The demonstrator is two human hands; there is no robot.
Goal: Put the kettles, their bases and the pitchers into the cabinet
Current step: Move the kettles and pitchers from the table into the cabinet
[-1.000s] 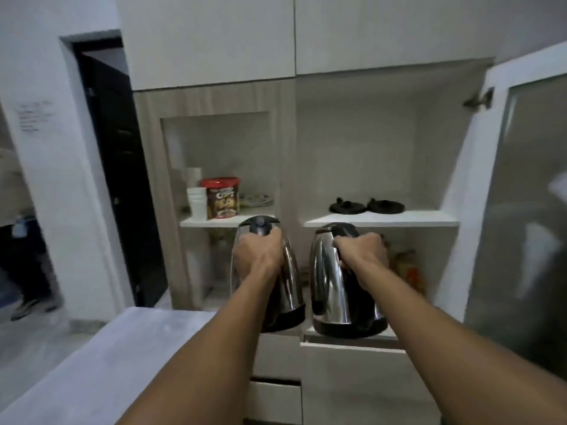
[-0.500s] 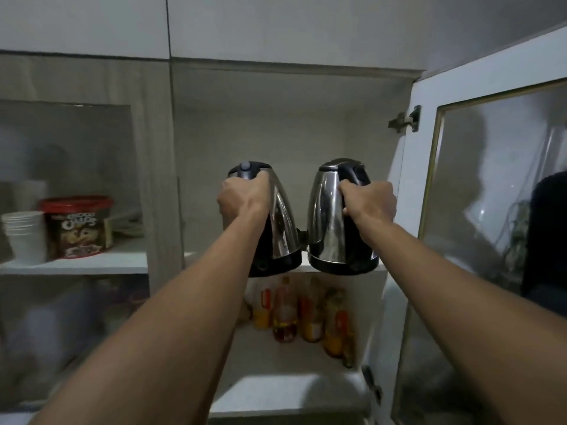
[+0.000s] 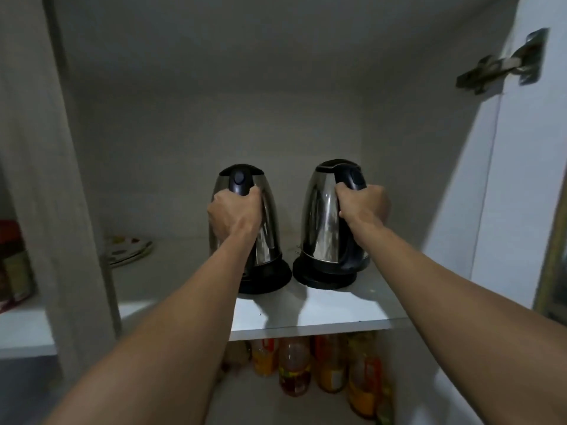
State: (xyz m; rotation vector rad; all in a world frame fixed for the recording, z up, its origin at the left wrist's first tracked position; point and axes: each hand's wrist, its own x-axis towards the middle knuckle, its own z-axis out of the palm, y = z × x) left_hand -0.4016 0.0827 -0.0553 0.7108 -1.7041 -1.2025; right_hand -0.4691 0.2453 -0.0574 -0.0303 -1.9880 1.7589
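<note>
On the white shelf [image 3: 322, 314] inside the cabinet [image 3: 214, 102]: two steel kettles, each on a black base. Your left hand [image 3: 233, 214] wraps the left kettle [image 3: 264, 228] handle; your right hand [image 3: 365, 207] wraps the right kettle [image 3: 322, 222] handle. No brand readable. Below, bottles [image 3: 325, 366] with blurred labels.
</note>
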